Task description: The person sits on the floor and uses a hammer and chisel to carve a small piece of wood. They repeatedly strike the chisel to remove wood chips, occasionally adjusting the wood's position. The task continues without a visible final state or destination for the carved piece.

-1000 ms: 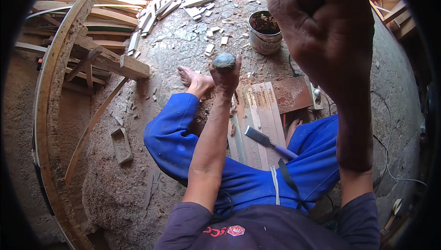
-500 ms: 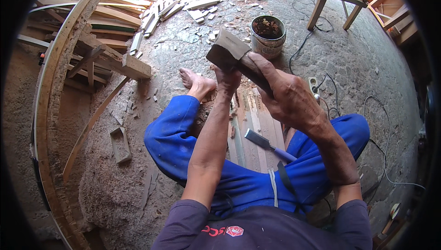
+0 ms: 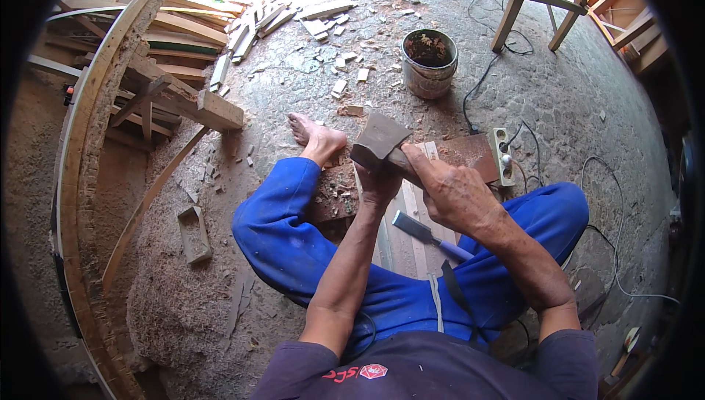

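My right hand (image 3: pixel 459 198) is closed round the handle of a heavy tool with a blocky, dark head (image 3: pixel 380 135), held low over the boards. Directly under that head, my left hand (image 3: pixel 377 187) is closed, but what it holds is mostly hidden behind the head. Pale wooden boards (image 3: pixel 404 259) lie between my legs with scattered shavings near them. On the boards, below my right hand, lies a wide chisel (image 3: pixel 415 227) with a purple handle.
A rusty bucket (image 3: pixel 429 77) stands ahead near a power strip (image 3: pixel 501 156) and trailing cables. Curved timbers (image 3: pixel 70 202) and a wood pile fill the left. A wooden frame stands (image 3: pixel 536 0) at back right. Offcuts (image 3: pixel 323 22) and a small tray (image 3: pixel 192 235) lie on the floor.
My right hand has swung down from high on the right, bringing the tool's head over my left hand. My left hand has shifted slightly right and down, and its round-topped object is now covered.
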Tool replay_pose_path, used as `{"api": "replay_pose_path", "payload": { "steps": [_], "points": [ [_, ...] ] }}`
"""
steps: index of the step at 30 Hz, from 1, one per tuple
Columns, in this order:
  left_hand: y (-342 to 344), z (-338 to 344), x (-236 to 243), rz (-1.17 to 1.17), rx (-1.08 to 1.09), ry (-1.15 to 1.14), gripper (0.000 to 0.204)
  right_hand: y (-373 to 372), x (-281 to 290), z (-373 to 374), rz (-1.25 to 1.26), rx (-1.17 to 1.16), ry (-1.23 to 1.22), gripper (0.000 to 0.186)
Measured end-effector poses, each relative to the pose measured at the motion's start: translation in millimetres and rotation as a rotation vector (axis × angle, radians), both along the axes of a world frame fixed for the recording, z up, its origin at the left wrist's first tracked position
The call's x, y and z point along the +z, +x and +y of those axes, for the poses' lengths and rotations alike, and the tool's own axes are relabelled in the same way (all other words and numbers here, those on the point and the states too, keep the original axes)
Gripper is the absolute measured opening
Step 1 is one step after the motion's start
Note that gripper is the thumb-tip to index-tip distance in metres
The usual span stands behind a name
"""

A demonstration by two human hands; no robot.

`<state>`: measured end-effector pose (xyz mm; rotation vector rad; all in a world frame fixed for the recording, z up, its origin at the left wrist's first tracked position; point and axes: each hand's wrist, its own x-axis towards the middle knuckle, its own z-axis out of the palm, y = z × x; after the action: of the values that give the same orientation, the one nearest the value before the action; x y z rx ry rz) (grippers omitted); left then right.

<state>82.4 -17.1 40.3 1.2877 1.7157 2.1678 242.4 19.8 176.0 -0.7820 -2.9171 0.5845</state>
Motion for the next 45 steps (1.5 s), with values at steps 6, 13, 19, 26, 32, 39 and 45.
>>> {"api": "replay_pose_path", "payload": {
  "steps": [6,13,19,26,32,39,45],
  "points": [
    [-107,67,-41,0.575,0.135,-0.417,0.015,-26,65,20,0.426,0.047,0.105,0.072],
    [-61,48,-14,0.378,0.262,-0.34,0.022,-61,151,61,1.135,0.169,0.471,0.063],
    [-24,-2,-25,0.253,0.073,-0.195,0.039,-18,21,17,-0.148,0.081,0.012,0.074],
    [-90,60,-101,-0.183,-0.221,-0.184,0.031,-18,49,10,0.369,0.073,-0.108,0.071],
    [-79,76,-34,0.268,0.153,-0.318,0.026,-51,152,51,1.093,0.009,0.327,0.056],
    [-34,19,-24,0.212,0.113,-0.16,0.029,-34,-2,32,-0.051,0.037,0.001,0.063],
    [-53,48,-94,-0.018,-0.119,-0.106,0.031,-10,24,22,0.282,0.08,-0.088,0.071]
  ]
}}
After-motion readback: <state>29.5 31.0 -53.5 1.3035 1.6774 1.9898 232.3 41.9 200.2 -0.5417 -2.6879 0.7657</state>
